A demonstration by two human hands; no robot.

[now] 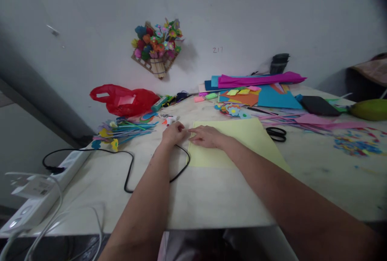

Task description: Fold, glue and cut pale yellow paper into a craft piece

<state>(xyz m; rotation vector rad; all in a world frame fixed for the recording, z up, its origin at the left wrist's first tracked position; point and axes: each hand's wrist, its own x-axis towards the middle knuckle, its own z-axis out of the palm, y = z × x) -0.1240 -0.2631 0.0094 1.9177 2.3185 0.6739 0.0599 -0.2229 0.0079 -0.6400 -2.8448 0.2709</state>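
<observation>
Right fingers [198, 129] touch yellow paper [246, 133]; contents of red bag [137, 100] unclear.

Worn on the head, above the near edge of the table [217, 196], facing forward and down. Fairly near the left hand [175, 133] and right hand [207, 137], between near and far edges. Wide enough to reach the wall [256, 11] beyond the far edge, yet cutting off the table's right end.
</observation>
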